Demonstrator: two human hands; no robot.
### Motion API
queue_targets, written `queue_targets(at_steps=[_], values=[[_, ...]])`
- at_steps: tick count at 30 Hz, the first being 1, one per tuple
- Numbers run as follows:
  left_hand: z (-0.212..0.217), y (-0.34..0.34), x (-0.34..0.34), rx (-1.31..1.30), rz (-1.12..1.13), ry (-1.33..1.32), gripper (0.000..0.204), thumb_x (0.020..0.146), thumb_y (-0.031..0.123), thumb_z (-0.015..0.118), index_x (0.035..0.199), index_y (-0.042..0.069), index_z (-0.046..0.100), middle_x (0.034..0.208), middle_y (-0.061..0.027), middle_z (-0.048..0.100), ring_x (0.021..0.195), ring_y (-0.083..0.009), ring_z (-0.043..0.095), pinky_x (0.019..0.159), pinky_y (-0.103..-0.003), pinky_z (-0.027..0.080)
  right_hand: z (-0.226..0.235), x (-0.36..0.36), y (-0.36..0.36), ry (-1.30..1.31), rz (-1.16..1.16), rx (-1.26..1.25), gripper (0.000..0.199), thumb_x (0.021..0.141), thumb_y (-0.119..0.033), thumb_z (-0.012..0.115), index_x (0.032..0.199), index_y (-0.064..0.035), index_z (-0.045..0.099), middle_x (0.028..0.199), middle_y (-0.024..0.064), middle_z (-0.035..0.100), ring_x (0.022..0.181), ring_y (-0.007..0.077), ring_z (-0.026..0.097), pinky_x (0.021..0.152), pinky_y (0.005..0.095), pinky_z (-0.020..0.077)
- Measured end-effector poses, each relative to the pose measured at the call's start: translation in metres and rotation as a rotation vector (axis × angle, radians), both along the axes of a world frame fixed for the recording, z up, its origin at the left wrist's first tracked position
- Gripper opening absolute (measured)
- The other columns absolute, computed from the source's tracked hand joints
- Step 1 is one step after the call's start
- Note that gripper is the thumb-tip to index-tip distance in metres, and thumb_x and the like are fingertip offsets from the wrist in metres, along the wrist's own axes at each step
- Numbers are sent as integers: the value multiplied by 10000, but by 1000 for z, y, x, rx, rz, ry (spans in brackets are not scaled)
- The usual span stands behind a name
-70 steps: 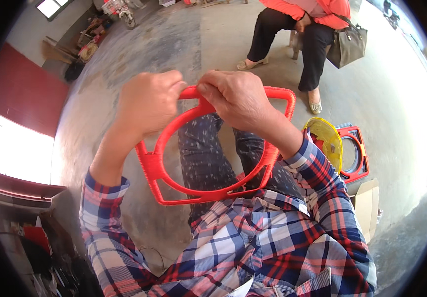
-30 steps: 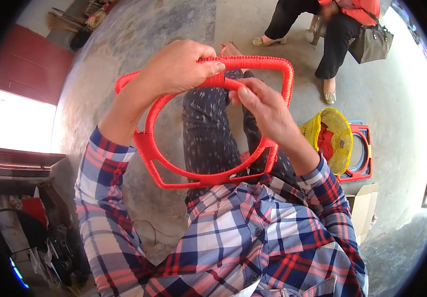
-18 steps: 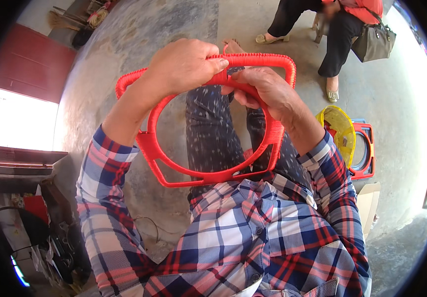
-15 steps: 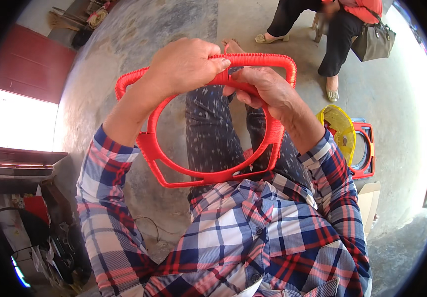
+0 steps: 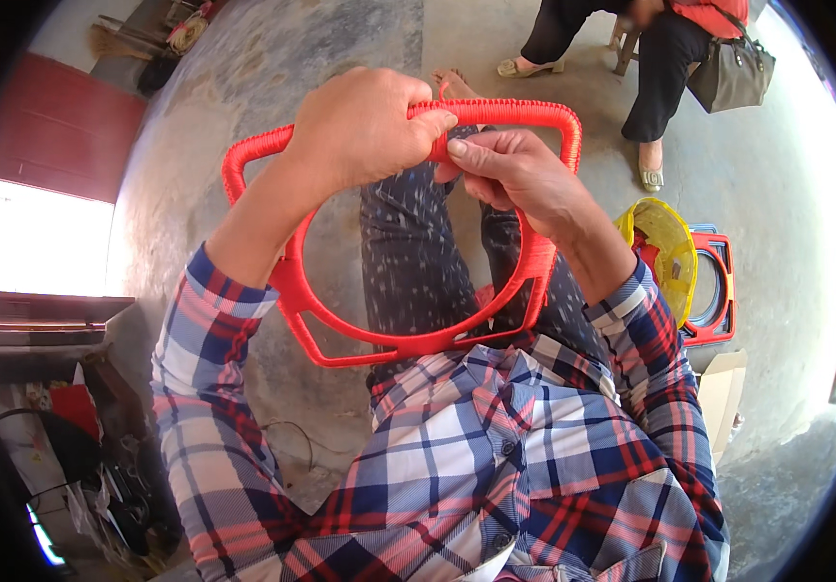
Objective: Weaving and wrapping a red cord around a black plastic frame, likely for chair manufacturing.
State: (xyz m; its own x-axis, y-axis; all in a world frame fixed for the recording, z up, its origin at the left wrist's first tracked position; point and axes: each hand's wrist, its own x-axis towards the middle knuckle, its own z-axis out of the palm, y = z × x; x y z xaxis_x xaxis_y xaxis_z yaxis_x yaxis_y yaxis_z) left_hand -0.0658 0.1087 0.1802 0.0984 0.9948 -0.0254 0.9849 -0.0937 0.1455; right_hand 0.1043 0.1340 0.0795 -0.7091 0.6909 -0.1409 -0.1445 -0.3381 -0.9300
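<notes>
Red frame (image 5: 408, 339) rests over the lap, left hand (image 5: 365, 126) clamped on its wrapped top bar, right hand (image 5: 510, 170) fingers pinching cord there; wrapping seems underway, calling next for a tight pull.

Left hand (image 5: 365, 121) is closed in a fist; right hand (image 5: 510, 170) pinches beside it, both forearms raised forward.

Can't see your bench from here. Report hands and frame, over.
Left hand gripping red wrapped frame at top bar. Right hand pinching same bar beside it. Frame held over lap, nothing blocking it.
</notes>
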Motion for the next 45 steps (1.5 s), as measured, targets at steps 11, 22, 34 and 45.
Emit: queue_targets(at_steps=[11, 22, 34, 45], values=[[1, 6, 0, -111, 24, -21, 309, 862, 391, 571, 922, 127, 719, 747, -115, 677, 739, -319, 652, 659, -432, 489, 2, -6, -2, -87, -66, 81, 432, 973, -416, 546, 847, -33, 699, 593, -33, 505, 520, 34, 394, 481, 195, 291], [-16, 17, -29, -76, 15, -321, 602, 942, 569, 400, 1013, 41, 682, 908, -157, 687, 877, -313, 625, 820, -393, 449, 6, 19, -33, -120, -498, 1031, 356, 939, -278, 553, 1091, 38, 614, 939, 134, 631, 755, 144, 604, 680, 298, 487], [-14, 12, -46, -244, 52, -689, 800, 974, 657, 222, 1002, 8, 689, 833, -34, 624, 831, -123, 538, 816, -263, 421, 107, 51, -122, 827, 347, 181, 730, 922, -577, 413, 1052, 114, 610, 945, 216, 663, 899, 337, 652, 757, 415, 539], [-12, 10, -51, -290, -61, -597, 458, 999, 374, 419, 998, -14, 662, 837, -20, 618, 799, -104, 537, 765, -264, 431, 106, 16, -97, 751, 454, 316, 401, 919, -310, 644, 1001, 83, 638, 924, 118, 687, 824, 205, 669, 695, 292, 529]])
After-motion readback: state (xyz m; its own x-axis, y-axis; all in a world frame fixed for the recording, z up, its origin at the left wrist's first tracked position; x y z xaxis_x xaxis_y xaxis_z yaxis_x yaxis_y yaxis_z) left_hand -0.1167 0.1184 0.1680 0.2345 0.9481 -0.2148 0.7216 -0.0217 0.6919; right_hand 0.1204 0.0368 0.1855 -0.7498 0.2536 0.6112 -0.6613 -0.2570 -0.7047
